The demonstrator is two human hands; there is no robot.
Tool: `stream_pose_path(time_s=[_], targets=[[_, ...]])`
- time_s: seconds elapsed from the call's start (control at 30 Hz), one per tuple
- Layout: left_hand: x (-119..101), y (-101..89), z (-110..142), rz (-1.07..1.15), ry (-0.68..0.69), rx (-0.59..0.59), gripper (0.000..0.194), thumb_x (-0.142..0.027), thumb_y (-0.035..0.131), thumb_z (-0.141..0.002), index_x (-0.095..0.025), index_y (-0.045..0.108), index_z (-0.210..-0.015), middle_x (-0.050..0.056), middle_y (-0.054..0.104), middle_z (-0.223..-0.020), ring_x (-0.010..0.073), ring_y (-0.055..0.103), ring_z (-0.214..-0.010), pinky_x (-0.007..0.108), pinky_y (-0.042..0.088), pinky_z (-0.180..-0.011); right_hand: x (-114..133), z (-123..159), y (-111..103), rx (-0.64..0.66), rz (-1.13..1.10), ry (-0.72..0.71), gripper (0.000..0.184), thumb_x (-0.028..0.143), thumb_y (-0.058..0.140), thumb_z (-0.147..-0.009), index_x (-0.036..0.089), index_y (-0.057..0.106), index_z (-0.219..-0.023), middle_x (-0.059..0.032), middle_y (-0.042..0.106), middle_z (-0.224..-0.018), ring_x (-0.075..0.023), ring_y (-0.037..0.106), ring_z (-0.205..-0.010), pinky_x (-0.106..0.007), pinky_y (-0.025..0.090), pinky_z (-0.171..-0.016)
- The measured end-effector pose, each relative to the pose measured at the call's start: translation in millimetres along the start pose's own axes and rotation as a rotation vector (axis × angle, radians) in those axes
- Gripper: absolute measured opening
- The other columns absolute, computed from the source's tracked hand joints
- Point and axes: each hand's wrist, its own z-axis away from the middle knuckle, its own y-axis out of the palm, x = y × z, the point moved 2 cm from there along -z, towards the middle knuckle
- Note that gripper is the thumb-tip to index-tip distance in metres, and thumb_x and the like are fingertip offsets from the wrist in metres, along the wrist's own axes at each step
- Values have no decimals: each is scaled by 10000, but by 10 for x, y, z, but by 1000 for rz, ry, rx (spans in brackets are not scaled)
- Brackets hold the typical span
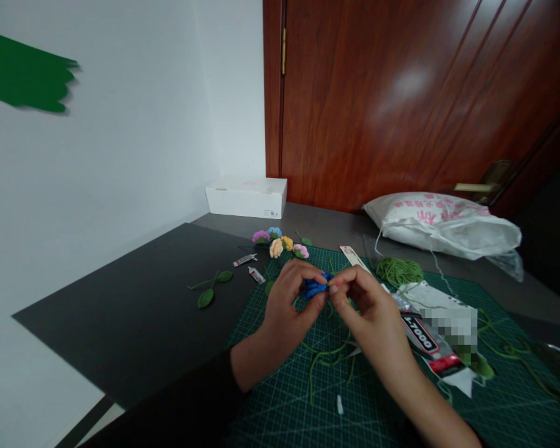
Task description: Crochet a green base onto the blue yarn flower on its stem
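Above the green cutting mat (280,398) both hands meet at a blue crocheted flower (313,289). The fingers and thumb of my left hand (287,298) close round its left side. With thumb and forefinger, my right hand (366,305) pinches at the flower's right edge; whether it grips petal or yarn there is too small to tell. Loose green yarn strands (326,358) trail on the mat below. Beyond my hands lie finished crocheted flowers (276,247) in pink, blue, yellow and peach.
Two small glue tubes (256,275) and green crocheted leaves (206,297) lie to the left. At right are a green yarn bundle (399,271), a glue packet (422,336) and a stuffed white bag (443,224). A white box (247,197) stands at the back by the wall.
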Motion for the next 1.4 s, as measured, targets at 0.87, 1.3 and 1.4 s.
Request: stream_pose_path(time_s=[0.87,1.3,1.4], targets=[[126,5,-6,568,-413,21,215,-234,721,-824,-177,629,-1011,52,554,-1010,186,589,-898,325,652,-632,-129,-190,-296,256,-96,117,155,346,623,-914,200,675,-915,-11,637,-744,-147,597,-662,-263,463,-605],[66,14,-46,799,-661,-61,207,-229,732,-809,-188,620,-978,31,576,-965,150,587,-820,257,583,-619,-128,-146,-202,165,52,-67,217,202,752,-799,242,697,-1005,1,603,-840,-176,563,-769,-313,453,-708],[57,45,-25,793,-680,-36,216,-229,733,-809,-187,607,-980,36,582,-971,163,596,-845,264,586,-626,-88,-112,-155,88,104,-115,153,170,746,-805,245,720,-936,-4,606,-829,-177,544,-771,-309,435,-701]])
